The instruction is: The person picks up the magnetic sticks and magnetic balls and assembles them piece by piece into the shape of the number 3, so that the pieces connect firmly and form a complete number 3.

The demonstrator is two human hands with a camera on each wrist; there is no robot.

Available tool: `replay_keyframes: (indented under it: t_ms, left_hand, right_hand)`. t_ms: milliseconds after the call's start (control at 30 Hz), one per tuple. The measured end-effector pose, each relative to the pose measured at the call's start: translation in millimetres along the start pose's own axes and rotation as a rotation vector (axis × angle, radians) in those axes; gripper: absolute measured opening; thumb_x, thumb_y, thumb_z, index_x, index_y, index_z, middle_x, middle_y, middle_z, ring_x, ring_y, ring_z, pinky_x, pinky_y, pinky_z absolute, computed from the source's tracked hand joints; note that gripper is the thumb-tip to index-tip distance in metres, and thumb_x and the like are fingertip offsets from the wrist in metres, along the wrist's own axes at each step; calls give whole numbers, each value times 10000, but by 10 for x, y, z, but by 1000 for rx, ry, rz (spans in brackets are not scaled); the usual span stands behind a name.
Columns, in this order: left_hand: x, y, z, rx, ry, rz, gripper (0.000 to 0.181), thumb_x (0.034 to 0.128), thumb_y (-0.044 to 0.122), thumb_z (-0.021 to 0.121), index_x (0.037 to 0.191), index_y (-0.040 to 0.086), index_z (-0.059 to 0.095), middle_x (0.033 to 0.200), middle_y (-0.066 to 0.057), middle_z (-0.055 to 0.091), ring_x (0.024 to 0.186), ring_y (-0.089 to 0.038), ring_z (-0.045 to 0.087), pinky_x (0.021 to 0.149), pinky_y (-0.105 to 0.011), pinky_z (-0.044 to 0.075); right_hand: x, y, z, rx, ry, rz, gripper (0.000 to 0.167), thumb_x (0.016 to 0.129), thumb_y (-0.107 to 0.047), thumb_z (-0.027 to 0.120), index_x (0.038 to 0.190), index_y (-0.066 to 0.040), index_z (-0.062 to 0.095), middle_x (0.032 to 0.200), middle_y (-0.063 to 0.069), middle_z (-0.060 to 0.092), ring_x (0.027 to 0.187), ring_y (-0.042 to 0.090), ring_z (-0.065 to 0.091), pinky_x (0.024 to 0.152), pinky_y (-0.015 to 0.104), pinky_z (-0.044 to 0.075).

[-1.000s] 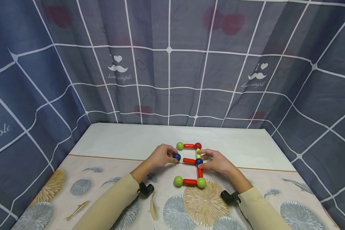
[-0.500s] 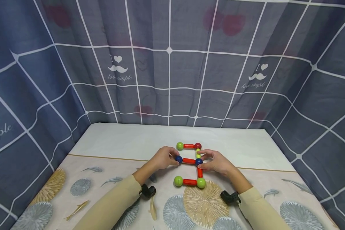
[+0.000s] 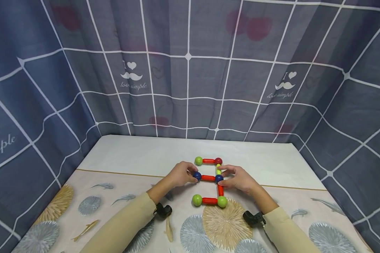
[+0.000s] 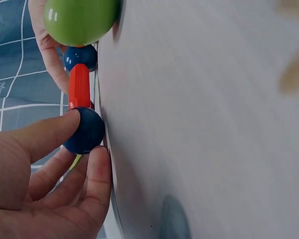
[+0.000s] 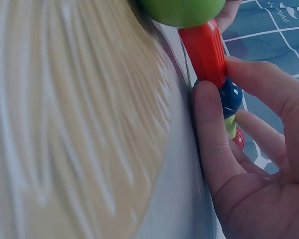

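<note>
A backward-E figure of magnetic rods and balls lies on the table. My left hand pinches the left blue ball, which touches the end of the middle red rod. My right hand grips the other blue ball at the middle joint, its thumb and fingers around it. Above that joint a yellow rod, partly behind my fingers, leads to a dark red ball. Below it a red rod leads to a green ball.
The top arm is a red rod ending in a green ball. A red rod and a green ball form the bottom arm. Patterned cloth covers the near table; a white strip and curtain lie behind.
My left hand has moved slightly right and toward me, bringing its blue ball from apart to touching the middle red rod's end. My right hand has stayed at the middle joint.
</note>
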State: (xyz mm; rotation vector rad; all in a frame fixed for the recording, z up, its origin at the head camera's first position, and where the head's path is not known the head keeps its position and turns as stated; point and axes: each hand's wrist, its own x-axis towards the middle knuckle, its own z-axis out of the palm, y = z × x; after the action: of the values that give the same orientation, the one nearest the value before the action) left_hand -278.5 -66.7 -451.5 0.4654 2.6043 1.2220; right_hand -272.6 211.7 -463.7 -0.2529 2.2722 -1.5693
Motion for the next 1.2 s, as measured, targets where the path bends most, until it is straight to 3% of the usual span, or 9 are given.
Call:
replay_keyframes:
  t_ms: [567,933,1200]
  left_hand:
    - [-22,-70,-82,4,49,-35,314,832,42,829,1129,71,730,1063,-69,723,886,-155,640,797,-292,570]
    - [-16,-68,-106,-12,52,-72,314,828,41,833,1119,97,730,1070,-58,717,914,-176,644,794,-299,579]
    - [6,-56,-110,6,44,-75,330,801,46,856,1101,102,729,1040,-42,712,884,-165,611,739,-281,514]
  right_hand:
    - [105,3,159,70,46,-27,642,813,-35,842,1400,-8,583,1211,241,624,869,213,718,761,386,633]
    - [142,-19,154,76,15,-7,622,819,-32,838,1391,-20,592,1184,220,608,859,215,705,771,378,632]
    - [180,1,121,71,1,15,617,819,-29,836,1388,-43,598,1172,197,598,870,214,695,783,361,630]
